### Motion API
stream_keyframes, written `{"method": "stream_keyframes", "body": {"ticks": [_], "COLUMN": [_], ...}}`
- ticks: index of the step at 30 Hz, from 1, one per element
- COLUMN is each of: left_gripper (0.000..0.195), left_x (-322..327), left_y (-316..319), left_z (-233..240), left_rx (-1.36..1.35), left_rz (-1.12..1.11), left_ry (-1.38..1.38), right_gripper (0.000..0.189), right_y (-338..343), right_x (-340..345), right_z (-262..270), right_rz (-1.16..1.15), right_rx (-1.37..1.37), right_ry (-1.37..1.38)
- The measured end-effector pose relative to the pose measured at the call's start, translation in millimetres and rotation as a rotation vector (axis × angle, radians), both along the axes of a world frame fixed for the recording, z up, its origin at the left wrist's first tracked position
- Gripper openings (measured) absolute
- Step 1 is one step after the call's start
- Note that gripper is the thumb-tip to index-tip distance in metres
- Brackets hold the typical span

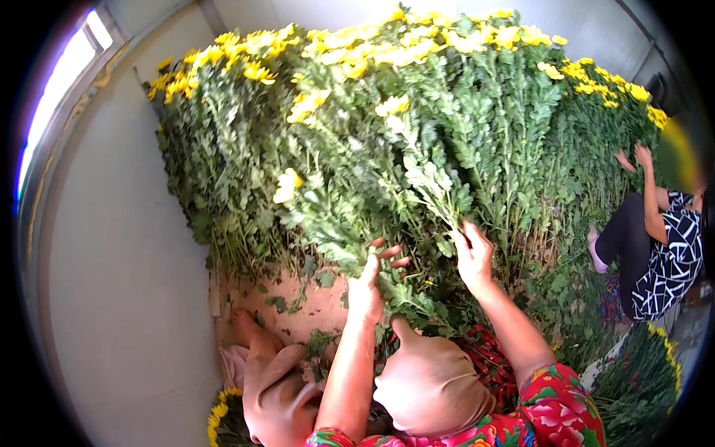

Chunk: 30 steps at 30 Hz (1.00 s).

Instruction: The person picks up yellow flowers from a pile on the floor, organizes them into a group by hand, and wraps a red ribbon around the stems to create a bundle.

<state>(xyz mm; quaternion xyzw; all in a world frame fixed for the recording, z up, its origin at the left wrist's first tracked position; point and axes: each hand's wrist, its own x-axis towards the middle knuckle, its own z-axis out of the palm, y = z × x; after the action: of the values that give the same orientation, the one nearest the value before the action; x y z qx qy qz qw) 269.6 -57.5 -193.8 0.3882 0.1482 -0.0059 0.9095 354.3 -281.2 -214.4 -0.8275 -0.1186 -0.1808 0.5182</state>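
Observation:
My left hand [367, 290] holds leafy yellow chrysanthemum stems [335, 232] between its thumb and partly spread fingers. Their one clearly visible bloom [288, 185] points up and to the left, while leafy lower ends hang below the hand. To the right, my right hand [475, 257] grips another chrysanthemum stem [427, 173] low down, its yellow bloom [393, 105] leaning up and left. Both stems lie in front of a tall bank of upright cut chrysanthemums [503, 128], yellow heads along the top.
A pale wall [128, 268] rises at the left. Loose leaves lie on the pinkish floor covering [273, 288], near my bent legs [430, 380]. At right, another person [665, 262] sits with hands at the flower bank. Bundled chrysanthemums [637, 363] lie at lower right, red strips [491, 363] by my knee.

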Motion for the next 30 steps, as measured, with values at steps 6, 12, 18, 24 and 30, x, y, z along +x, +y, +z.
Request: {"method": "stream_keyframes", "body": {"ticks": [6,12,18,24,30], "left_gripper": [0.061,0.055,0.047,0.05,0.055], "left_x": [-4.2,-19.7,-27.3,-23.9,-21.0], "left_y": [-9.0,0.6,32.3,48.7,46.9], "left_z": [3.9,-2.0,-1.7,-12.2,-10.0], "left_rx": [-0.089,-0.247,-0.365,-0.21,-0.194], "left_rz": [0.006,0.007,0.067,0.231,0.21], "left_ry": [-0.079,0.102,0.239,0.434,0.421], "right_gripper": [0.024,0.021,0.023,0.067,0.063], "right_y": [19.9,55.6,69.2,89.3,79.3], "right_x": [-60.0,-77.4,-66.5,25.9,80.3], "right_z": [42.0,42.9,28.3,-16.0,-46.9], "right_rz": [0.192,0.422,0.683,0.018,-0.059], "right_rx": [-0.064,0.018,-0.079,-0.507,-0.483], "right_ry": [0.097,0.154,0.271,0.0,0.428]}}
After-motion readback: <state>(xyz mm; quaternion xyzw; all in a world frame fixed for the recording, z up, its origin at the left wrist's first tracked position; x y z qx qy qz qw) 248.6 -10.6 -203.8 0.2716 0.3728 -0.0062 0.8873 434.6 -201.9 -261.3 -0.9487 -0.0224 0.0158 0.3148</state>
